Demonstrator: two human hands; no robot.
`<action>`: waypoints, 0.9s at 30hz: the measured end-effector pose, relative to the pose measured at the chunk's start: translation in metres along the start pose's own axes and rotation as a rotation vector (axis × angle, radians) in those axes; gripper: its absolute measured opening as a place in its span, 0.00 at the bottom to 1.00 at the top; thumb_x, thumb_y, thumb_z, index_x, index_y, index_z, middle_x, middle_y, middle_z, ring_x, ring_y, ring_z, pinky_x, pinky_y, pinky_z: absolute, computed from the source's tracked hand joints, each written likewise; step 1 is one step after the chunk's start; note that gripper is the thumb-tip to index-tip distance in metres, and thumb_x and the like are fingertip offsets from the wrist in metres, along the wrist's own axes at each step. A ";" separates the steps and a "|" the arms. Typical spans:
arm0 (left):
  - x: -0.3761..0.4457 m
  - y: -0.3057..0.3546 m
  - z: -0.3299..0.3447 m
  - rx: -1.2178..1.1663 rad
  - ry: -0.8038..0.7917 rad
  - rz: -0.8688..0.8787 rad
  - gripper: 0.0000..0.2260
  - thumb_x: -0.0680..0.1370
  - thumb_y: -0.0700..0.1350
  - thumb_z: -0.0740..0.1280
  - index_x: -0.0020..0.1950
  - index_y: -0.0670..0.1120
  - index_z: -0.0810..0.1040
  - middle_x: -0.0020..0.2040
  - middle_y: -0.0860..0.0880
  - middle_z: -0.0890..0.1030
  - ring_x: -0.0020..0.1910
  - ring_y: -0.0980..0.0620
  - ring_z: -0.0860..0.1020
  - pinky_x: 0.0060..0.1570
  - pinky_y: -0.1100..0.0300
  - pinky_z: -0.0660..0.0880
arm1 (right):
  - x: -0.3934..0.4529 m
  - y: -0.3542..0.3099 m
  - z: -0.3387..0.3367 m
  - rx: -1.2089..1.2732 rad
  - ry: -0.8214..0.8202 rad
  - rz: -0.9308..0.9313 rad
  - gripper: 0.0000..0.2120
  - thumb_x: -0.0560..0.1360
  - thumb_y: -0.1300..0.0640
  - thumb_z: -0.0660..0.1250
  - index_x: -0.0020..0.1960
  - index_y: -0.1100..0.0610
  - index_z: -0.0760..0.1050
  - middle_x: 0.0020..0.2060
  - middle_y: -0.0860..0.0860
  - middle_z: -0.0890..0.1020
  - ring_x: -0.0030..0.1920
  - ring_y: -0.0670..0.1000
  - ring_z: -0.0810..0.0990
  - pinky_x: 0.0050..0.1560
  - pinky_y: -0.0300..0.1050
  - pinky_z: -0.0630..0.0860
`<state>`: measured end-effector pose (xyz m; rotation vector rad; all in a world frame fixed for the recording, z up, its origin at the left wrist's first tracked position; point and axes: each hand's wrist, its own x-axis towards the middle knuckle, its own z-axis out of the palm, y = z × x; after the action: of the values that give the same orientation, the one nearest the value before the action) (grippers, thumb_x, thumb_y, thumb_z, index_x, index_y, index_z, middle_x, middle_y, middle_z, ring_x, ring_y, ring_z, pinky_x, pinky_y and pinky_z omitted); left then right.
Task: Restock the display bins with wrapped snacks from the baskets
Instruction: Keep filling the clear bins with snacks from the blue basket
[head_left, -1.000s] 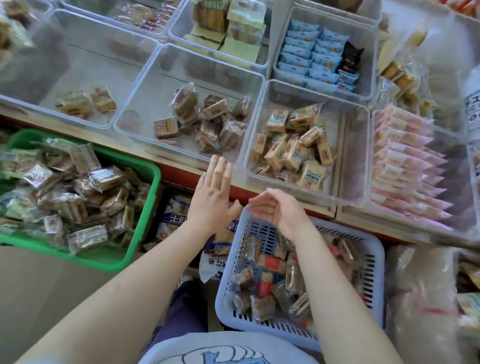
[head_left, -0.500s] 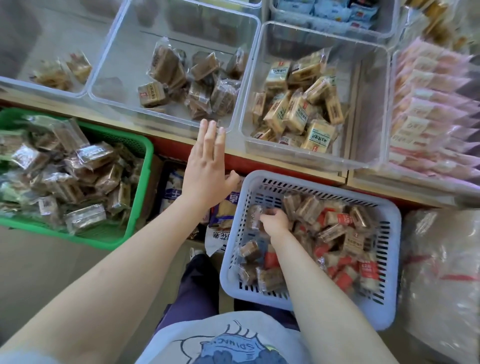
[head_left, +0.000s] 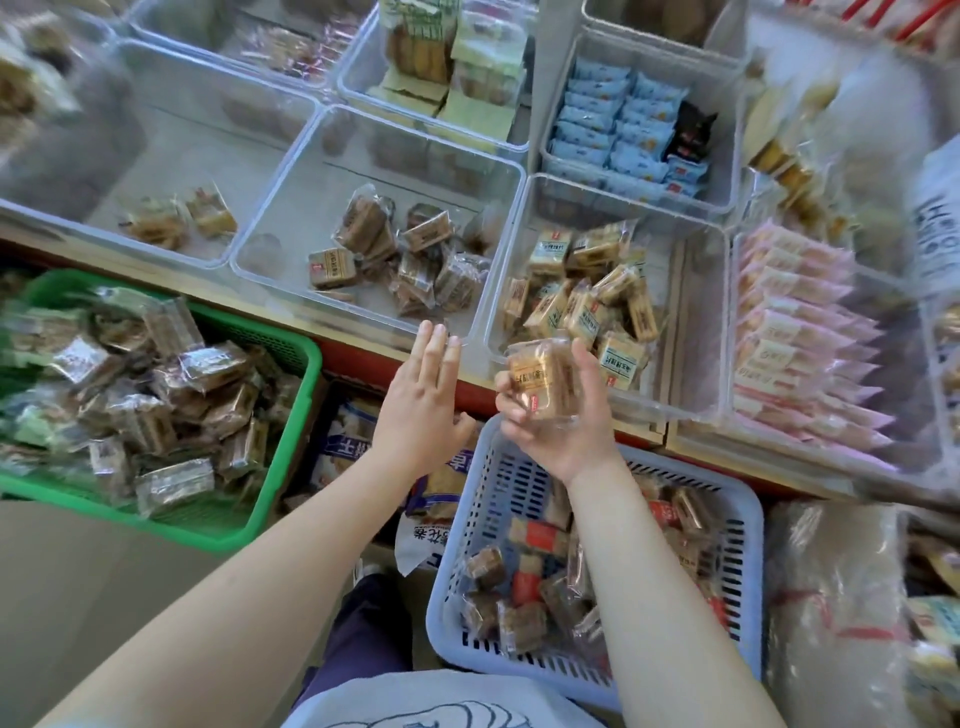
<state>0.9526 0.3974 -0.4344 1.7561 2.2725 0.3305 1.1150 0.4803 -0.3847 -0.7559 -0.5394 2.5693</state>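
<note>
My right hand holds a clear-wrapped tan snack palm up, just above the far rim of the blue-grey basket, which holds several brown and red wrapped snacks. The snack hovers at the near edge of a clear display bin of tan wrapped snacks. My left hand is flat, fingers straight, in front of the neighbouring clear bin that holds darker brown wrapped snacks. It holds nothing.
A green basket full of wrapped snacks sits at the left. Further clear bins hold blue packets, pink packets and a few snacks at far left. Printed bags lie between the baskets.
My right hand came up out of the blue-grey basket holding a wrapped snack and moved toward the bins. My left hand stayed flat in nearly the same place.
</note>
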 end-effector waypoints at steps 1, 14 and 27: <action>0.000 -0.001 0.000 -0.011 0.001 0.002 0.41 0.73 0.52 0.71 0.79 0.38 0.56 0.80 0.38 0.56 0.81 0.41 0.48 0.76 0.46 0.59 | 0.011 -0.008 0.009 -0.006 -0.024 -0.005 0.26 0.78 0.36 0.63 0.58 0.59 0.71 0.47 0.57 0.77 0.33 0.49 0.75 0.28 0.38 0.67; 0.002 -0.009 -0.003 0.009 -0.111 0.030 0.39 0.78 0.51 0.58 0.82 0.43 0.40 0.82 0.44 0.38 0.79 0.47 0.32 0.79 0.48 0.49 | 0.157 -0.055 0.085 -0.185 0.394 -0.064 0.28 0.86 0.46 0.52 0.78 0.63 0.62 0.72 0.63 0.71 0.70 0.64 0.73 0.72 0.57 0.69; 0.003 -0.009 0.012 0.010 0.021 0.032 0.40 0.75 0.51 0.67 0.80 0.37 0.52 0.81 0.38 0.51 0.81 0.41 0.44 0.75 0.48 0.59 | 0.003 0.075 -0.088 -1.219 0.735 0.454 0.09 0.81 0.57 0.62 0.54 0.60 0.79 0.46 0.53 0.83 0.45 0.54 0.82 0.47 0.51 0.80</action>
<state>0.9471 0.3984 -0.4485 1.8038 2.2659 0.3465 1.1434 0.4398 -0.4896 -2.2566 -1.8088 1.7792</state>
